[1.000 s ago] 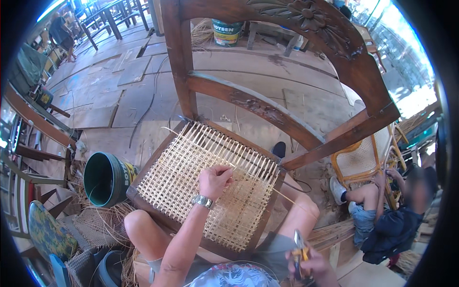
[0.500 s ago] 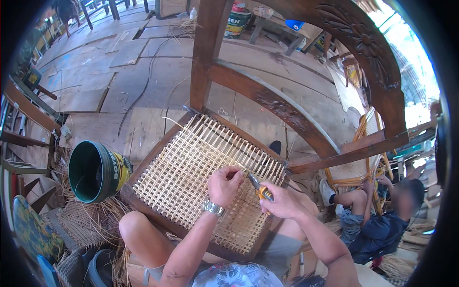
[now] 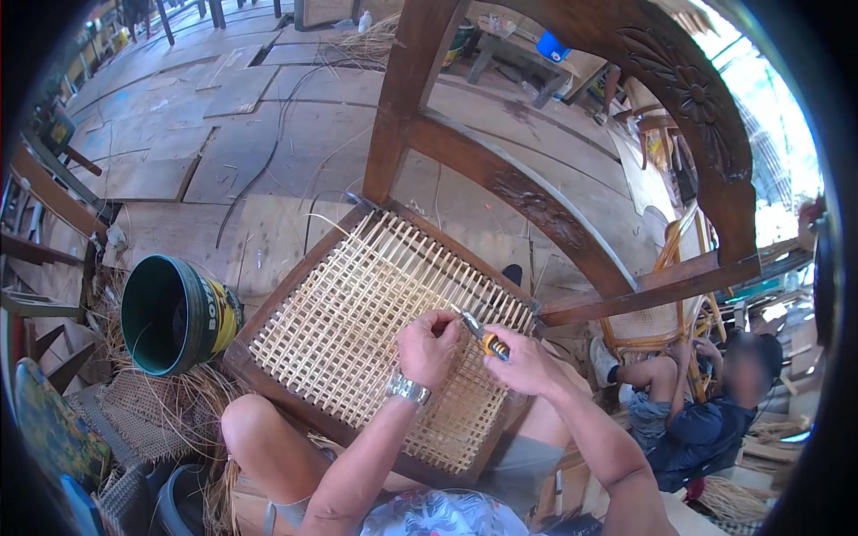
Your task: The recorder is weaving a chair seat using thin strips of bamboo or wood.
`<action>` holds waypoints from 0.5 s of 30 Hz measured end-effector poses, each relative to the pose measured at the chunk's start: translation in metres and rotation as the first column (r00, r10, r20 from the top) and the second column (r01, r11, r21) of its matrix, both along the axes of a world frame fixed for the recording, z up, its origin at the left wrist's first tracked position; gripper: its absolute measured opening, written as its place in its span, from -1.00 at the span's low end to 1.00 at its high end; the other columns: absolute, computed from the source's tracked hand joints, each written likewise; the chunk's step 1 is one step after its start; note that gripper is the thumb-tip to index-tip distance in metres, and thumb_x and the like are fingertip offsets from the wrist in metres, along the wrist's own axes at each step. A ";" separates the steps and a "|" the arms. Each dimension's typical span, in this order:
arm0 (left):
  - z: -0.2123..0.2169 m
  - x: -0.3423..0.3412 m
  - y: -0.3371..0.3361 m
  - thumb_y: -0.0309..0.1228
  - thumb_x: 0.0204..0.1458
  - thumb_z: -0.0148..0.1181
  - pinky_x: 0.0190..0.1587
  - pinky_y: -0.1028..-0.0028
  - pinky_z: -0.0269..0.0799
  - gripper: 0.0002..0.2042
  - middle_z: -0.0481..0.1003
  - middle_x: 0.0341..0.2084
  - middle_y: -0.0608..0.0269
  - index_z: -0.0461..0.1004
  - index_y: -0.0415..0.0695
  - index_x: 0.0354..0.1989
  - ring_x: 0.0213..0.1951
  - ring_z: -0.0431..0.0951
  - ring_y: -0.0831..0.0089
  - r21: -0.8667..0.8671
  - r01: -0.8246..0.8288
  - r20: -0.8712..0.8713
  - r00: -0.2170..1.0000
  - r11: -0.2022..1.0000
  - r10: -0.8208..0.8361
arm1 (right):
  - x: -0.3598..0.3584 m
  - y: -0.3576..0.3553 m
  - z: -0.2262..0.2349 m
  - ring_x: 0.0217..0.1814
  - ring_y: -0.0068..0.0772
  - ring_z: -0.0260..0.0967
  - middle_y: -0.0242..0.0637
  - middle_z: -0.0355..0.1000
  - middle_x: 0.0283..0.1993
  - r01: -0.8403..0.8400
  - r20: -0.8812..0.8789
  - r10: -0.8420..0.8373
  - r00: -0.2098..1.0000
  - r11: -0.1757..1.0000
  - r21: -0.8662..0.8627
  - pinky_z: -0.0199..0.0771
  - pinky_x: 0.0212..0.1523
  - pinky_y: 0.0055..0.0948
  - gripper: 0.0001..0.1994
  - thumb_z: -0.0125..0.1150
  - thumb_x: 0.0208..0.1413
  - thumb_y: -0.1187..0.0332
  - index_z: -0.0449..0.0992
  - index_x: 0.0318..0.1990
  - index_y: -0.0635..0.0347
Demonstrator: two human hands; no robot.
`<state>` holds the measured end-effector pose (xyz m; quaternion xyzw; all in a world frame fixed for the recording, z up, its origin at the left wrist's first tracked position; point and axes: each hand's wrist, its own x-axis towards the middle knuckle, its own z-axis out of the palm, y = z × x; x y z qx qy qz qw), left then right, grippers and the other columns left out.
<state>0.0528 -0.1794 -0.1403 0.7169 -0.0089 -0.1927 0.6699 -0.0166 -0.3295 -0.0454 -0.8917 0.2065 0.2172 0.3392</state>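
Across my lap lies a wooden chair [image 3: 386, 134] with a carved back and a woven cane seat [image 3: 344, 304]. My left hand [image 3: 427, 348], with a metal watch [image 3: 408, 389] on its wrist, rests over the weave. Its thumb and forefinger are pinched together; whatever is between them is too small to make out. My right hand [image 3: 527, 364] is closed round pliers [image 3: 474, 327] with yellow-and-black handles. Their narrow jaws point at the seat beside my left fingertips. Toward the chair back the cane strands run mostly one way, while the nearer part is a dense grid.
A dark green bucket [image 3: 163, 317] stands left of the chair, beside loose cane strips [image 3: 210, 393] and a woven mat [image 3: 152, 406]. At the right a person [image 3: 715, 429] in dark clothes sits by a rattan chair [image 3: 661, 322]. Wooden boards [image 3: 322, 125] cover the floor.
The pliers and my right hand have shifted slightly up and left, bringing the jaws nearer my left fingertips. My left hand has moved slightly right. The view has tilted a little.
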 end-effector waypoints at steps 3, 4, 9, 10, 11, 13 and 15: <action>-0.002 0.002 0.001 -0.42 0.10 0.28 -0.34 0.52 0.54 -0.82 0.64 -0.49 0.19 0.63 -0.26 -0.19 -0.45 0.63 0.54 -0.010 0.022 -0.012 1.000 1.000 -0.022 | -0.003 -0.005 -0.013 -0.14 0.03 0.54 0.06 0.54 -0.23 -0.086 0.065 0.096 0.993 0.986 -0.144 0.51 -0.06 -0.16 -0.50 0.22 0.09 0.23 0.39 0.16 0.30; -0.003 0.002 0.001 -0.44 0.13 0.27 -0.36 0.55 0.53 -0.82 0.64 -0.47 0.24 0.62 -0.27 -0.17 -0.44 0.61 0.60 -0.033 0.041 -0.029 0.999 0.999 -0.042 | -0.004 -0.009 -0.017 -0.23 -0.04 0.55 0.02 0.54 -0.26 -0.172 0.120 0.211 0.970 0.946 -0.273 0.53 -0.11 -0.19 -0.52 0.23 0.08 0.24 0.41 0.10 0.36; -0.007 0.005 0.003 -0.44 0.15 0.26 -0.36 0.55 0.54 -0.82 0.64 -0.46 0.23 0.61 -0.28 -0.16 -0.44 0.61 0.59 -0.060 0.045 -0.014 0.999 0.997 -0.046 | 0.007 -0.008 -0.018 -0.43 -0.32 0.48 -0.14 0.52 -0.36 0.160 -0.239 -0.130 0.962 0.981 0.110 0.51 -0.29 -0.29 -0.58 0.23 0.03 0.29 0.46 0.00 0.40; -0.008 0.006 0.003 -0.44 0.15 0.26 -0.35 0.55 0.55 -0.83 0.64 -0.46 0.23 0.61 -0.28 -0.17 -0.44 0.61 0.59 -0.097 0.043 -0.033 0.998 0.994 -0.047 | 0.007 -0.010 -0.023 -0.46 -0.40 0.45 -0.19 0.51 -0.39 0.253 -0.249 -0.208 0.946 0.953 0.165 0.48 -0.34 -0.32 -0.60 0.23 0.01 0.31 0.48 -0.01 0.38; -0.006 0.006 0.003 -0.44 0.15 0.26 -0.35 0.55 0.55 -0.83 0.64 -0.46 0.23 0.61 -0.28 -0.17 -0.44 0.61 0.59 -0.101 0.041 -0.033 0.998 0.994 -0.044 | 0.008 -0.012 -0.028 -0.46 -0.40 0.45 -0.19 0.51 -0.39 0.251 -0.249 -0.207 0.946 0.954 0.161 0.48 -0.34 -0.32 -0.60 0.23 0.01 0.31 0.48 -0.01 0.38; 0.001 0.006 0.005 -0.43 0.10 0.26 -0.35 0.48 0.55 -0.84 0.64 -0.52 0.12 0.63 -0.27 -0.25 -0.47 0.66 0.47 -0.106 0.004 -0.028 1.000 0.994 -0.007 | 0.012 -0.015 -0.032 -0.44 -0.40 0.46 -0.20 0.51 -0.40 0.053 -0.182 -0.040 0.983 0.996 0.070 0.47 -0.35 -0.32 -0.63 0.21 0.01 0.35 0.48 -0.03 0.36; 0.003 0.007 0.005 -0.43 0.10 0.25 -0.35 0.48 0.55 -0.84 0.64 -0.52 0.12 0.63 -0.26 -0.25 -0.48 0.66 0.46 -0.059 0.027 0.004 1.000 0.998 -0.027 | 0.014 -0.014 -0.028 -0.44 -0.40 0.46 -0.21 0.51 -0.41 0.036 -0.209 -0.022 0.978 0.997 0.064 0.47 -0.35 -0.33 -0.64 0.20 0.01 0.37 0.48 -0.04 0.37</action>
